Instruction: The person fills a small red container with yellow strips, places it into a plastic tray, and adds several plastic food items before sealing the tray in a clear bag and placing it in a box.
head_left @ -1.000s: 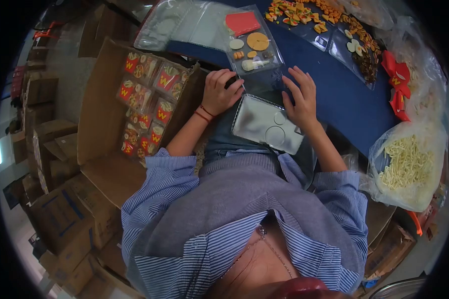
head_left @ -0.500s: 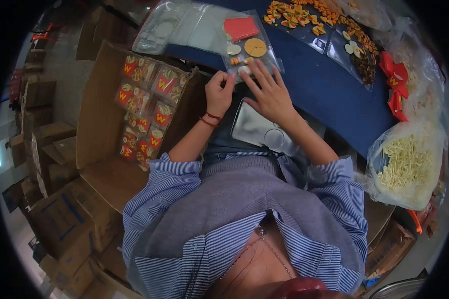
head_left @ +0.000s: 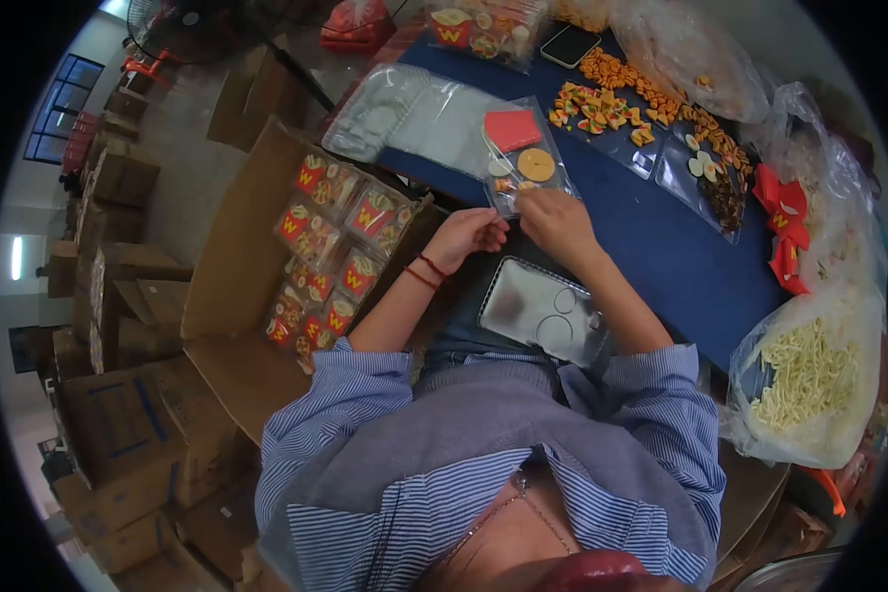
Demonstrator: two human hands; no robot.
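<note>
A clear plastic bag lies near the front edge of the blue-covered table. Within it show a red folded piece, a round yellow-orange disc and small white and orange pieces. My left hand, with a red cord on its wrist, has its fingers curled at the bag's near corner. Beside it my right hand bends over the bag's near end, fingers closed together on it; its fingertips are partly hidden. On my lap, below the hands, rests a shiny silver tray-like case.
To the left, an open cardboard box holds several filled packets. Empty clear bags are stacked on the table. Orange pieces, a phone, red holders and a bag of pale noodle-like strands lie farther right.
The view has shifted, so the table appears lower and further right. My right hand has gone from spread fingers over the bag to closed fingers at its near end.
</note>
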